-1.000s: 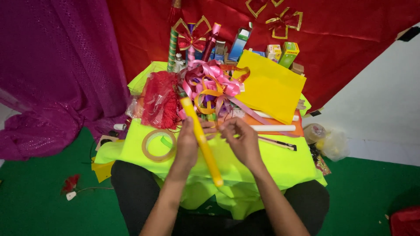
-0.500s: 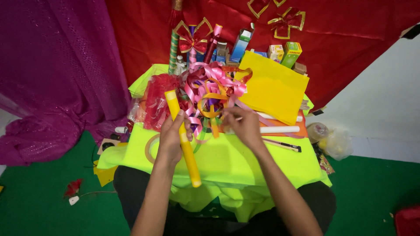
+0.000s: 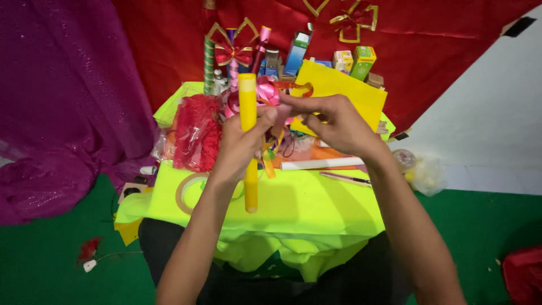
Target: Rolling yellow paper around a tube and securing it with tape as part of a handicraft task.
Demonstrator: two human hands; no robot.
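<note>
Yellow tube [image 3: 248, 141] upright in the left hand [image 3: 240, 148] grip above the lime-draped worktop [image 3: 316, 206]; right hand [image 3: 339, 124] pinches pink ribbon [image 3: 268, 93] beside it, red drapes behind.

Even, fairly bright indoor light falls from above and in front, saturating the neon yellow-green cloth [image 3: 316, 209] and the red fabric backdrop [image 3: 429, 62], with only soft, shallow shadows under the forearms and beneath the upright yellow paper-wrapped rod [image 3: 248, 141]. Glare is limited to small highlights on the red crinkled plastic bag [image 3: 197, 133] and the glossy pink ribbon bow [image 3: 267, 93]. The centre is acceptably sharp, the fingers of both hands are slightly motion-blurred, and the wide lens stretches the purple glittery drape [image 3: 56, 113] toward the left edge.
</note>
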